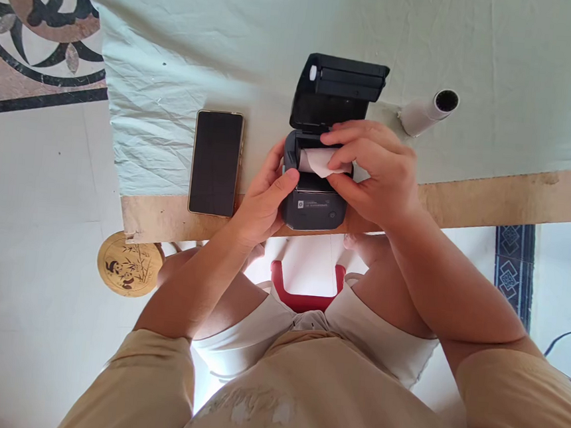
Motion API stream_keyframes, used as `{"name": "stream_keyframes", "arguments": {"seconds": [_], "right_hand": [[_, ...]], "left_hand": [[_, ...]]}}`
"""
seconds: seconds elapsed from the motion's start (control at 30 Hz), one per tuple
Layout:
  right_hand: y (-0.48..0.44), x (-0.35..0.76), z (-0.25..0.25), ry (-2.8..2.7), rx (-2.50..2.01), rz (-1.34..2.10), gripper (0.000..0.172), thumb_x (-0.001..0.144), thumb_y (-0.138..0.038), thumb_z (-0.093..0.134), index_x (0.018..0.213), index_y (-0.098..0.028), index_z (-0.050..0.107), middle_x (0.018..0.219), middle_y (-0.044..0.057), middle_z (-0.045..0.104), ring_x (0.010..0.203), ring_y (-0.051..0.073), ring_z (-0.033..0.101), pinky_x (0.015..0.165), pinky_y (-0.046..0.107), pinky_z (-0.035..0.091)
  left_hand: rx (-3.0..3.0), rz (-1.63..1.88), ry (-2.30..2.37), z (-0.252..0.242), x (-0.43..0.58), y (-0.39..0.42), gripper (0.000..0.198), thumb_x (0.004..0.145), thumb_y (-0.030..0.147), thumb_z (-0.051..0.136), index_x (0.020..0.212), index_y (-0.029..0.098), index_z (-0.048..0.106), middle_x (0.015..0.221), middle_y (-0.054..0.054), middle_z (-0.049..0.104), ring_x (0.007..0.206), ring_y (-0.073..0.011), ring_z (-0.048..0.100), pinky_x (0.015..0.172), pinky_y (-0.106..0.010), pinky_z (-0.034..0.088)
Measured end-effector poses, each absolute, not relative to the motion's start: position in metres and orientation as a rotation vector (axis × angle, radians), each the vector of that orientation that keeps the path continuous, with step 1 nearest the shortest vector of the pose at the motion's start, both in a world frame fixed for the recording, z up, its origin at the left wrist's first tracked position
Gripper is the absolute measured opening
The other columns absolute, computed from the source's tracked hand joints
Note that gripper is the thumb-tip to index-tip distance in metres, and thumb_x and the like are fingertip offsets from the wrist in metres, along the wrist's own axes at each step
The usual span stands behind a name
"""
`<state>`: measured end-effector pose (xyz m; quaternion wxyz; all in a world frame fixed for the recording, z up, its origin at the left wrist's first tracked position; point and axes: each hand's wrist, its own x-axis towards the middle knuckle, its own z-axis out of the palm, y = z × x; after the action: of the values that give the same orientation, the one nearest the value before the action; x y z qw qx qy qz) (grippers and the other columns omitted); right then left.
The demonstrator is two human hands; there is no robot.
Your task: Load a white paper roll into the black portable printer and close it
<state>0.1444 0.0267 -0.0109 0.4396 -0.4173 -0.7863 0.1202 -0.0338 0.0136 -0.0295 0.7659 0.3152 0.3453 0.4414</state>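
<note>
A small black thermal printer (313, 213) sits at the table's front edge with its lid (340, 89) raised. Inside its bay lies a roll of white paper (313, 160), partly covered by fingers. My left hand (267, 196) is wrapped round the printer's left side, thumb on the front rim. Over the bay's right side, my right hand (377, 169) pinches the loose end of the paper between thumb and fingers.
A phone (215, 162) with a dark screen lies left of the printer. To the right, a white tube-shaped roll (427, 113) rests on the pale green cloth (527, 75). The table's wooden edge (497, 192) runs along the front. Below are a round wooden stool (128, 263) and my legs.
</note>
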Motion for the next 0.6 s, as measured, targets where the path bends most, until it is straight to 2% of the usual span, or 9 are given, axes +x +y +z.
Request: {"name": "stream_keyframes", "arguments": {"seconds": [0.13, 0.23, 0.37, 0.4, 0.47, 0.53, 0.6], "right_hand": [[0.022, 0.142, -0.004, -1.949, -1.016, 0.201, 0.020, 0.071, -0.005, 0.060, 0.073, -0.025, 0.057, 0.083, 0.000, 0.064, 0.076, 0.016, 0.056, 0.068, 0.036, 0.050], [0.015, 0.137, 0.000, -1.993, -0.956, 0.220, 0.015, 0.076, -0.010, 0.061, 0.074, -0.025, 0.058, 0.080, 0.000, 0.060, 0.074, 0.014, 0.054, 0.069, 0.035, 0.048], [0.010, 0.133, -0.001, -2.065, -0.862, 0.272, 0.005, 0.079, -0.026, 0.065, 0.076, -0.024, 0.061, 0.083, 0.000, 0.060, 0.080, 0.016, 0.055, 0.074, 0.037, 0.047], [0.010, 0.133, -0.001, -2.080, -0.856, 0.296, 0.008, 0.080, -0.032, 0.064, 0.077, -0.025, 0.061, 0.085, 0.001, 0.060, 0.083, 0.017, 0.056, 0.077, 0.039, 0.048], [0.011, 0.136, -0.001, -2.059, -0.907, 0.335, 0.016, 0.083, -0.040, 0.058, 0.077, -0.026, 0.062, 0.089, 0.003, 0.059, 0.087, 0.018, 0.056, 0.082, 0.042, 0.048], [0.012, 0.139, -0.002, -1.958, -1.016, 0.373, 0.015, 0.084, -0.041, 0.055, 0.079, -0.027, 0.061, 0.094, 0.004, 0.057, 0.091, 0.020, 0.056, 0.086, 0.045, 0.049], [0.013, 0.143, -0.005, -1.857, -1.132, 0.441, 0.017, 0.081, -0.040, 0.058, 0.093, -0.028, 0.060, 0.104, 0.006, 0.052, 0.102, 0.023, 0.054, 0.090, 0.047, 0.049]], "left_hand": [[0.683, 0.972, 0.740, -0.027, -0.034, 0.014, 0.043, 0.082, 0.043, 0.061, 0.123, 0.031, 0.050, 0.121, 0.000, 0.063, 0.132, -0.0233, 0.049, 0.104, -0.035, 0.048], [0.661, 0.965, 0.709, -0.024, -0.035, 0.013, 0.042, 0.082, 0.043, 0.060, 0.121, 0.031, 0.051, 0.117, 0.000, 0.064, 0.126, -0.0229, 0.054, 0.100, -0.034, 0.051], [0.665, 0.951, 0.747, -0.022, -0.036, 0.012, 0.046, 0.075, 0.031, 0.071, 0.117, 0.031, 0.051, 0.104, 0.001, 0.065, 0.105, -0.0188, 0.064, 0.087, -0.032, 0.056], [0.679, 0.958, 0.765, -0.023, -0.036, 0.011, 0.049, 0.073, 0.027, 0.073, 0.117, 0.033, 0.051, 0.104, 0.003, 0.065, 0.102, -0.0174, 0.065, 0.084, -0.031, 0.056], [0.700, 0.979, 0.795, -0.024, -0.036, 0.010, 0.056, 0.071, 0.024, 0.075, 0.120, 0.037, 0.050, 0.110, 0.004, 0.064, 0.104, -0.0168, 0.063, 0.086, -0.031, 0.055], [0.715, 0.987, 0.819, -0.025, -0.036, 0.010, 0.067, 0.068, 0.026, 0.077, 0.126, 0.039, 0.045, 0.122, 0.003, 0.060, 0.113, -0.0198, 0.060, 0.090, -0.033, 0.054], [0.748, 0.987, 0.833, -0.025, -0.036, 0.010, 0.081, 0.065, 0.029, 0.079, 0.133, 0.037, 0.037, 0.130, 0.000, 0.057, 0.119, -0.0239, 0.058, 0.092, -0.036, 0.055]]}}
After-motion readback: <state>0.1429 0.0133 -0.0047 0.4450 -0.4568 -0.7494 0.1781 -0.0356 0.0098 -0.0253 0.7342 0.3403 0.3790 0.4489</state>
